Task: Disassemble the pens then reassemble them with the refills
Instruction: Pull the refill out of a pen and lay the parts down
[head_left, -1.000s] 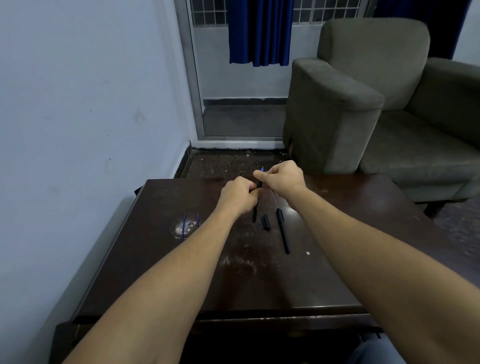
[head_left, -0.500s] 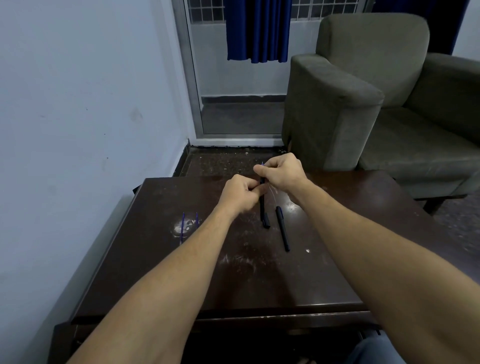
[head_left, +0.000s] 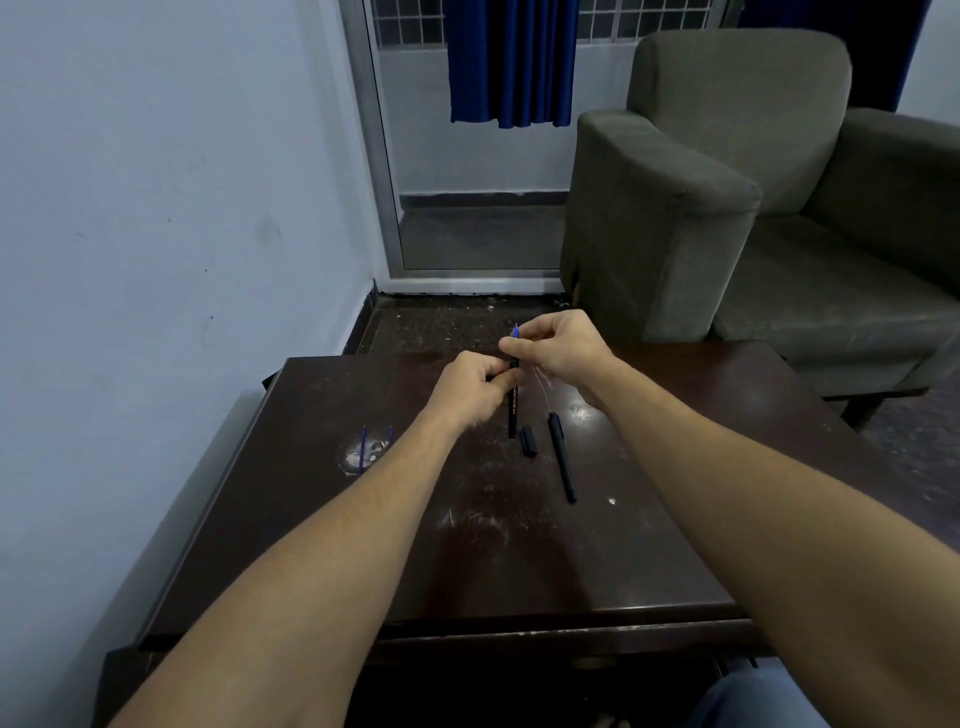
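Note:
My left hand (head_left: 470, 387) grips a black pen barrel (head_left: 512, 408) near its top, holding it almost upright above the dark table (head_left: 322, 530). My right hand (head_left: 558, 351) pinches a blue refill (head_left: 515, 331) that sticks out of the barrel's upper end. A black pen cap (head_left: 529, 441) lies on the table just below the barrel. To its right lies a whole black pen (head_left: 562, 457). Two loose blue refills (head_left: 375, 448) lie side by side on the table's left part.
A pale wall runs close along the table's left side. A grey-green armchair (head_left: 727, 208) stands past the table's far right corner. A glass door with a blue curtain (head_left: 511, 62) is straight ahead. Both forearms stretch over the table's near half.
The barrel in my left hand has lifted off the cap on the table. The blue refill now shows further above the barrel's top in my right fingers.

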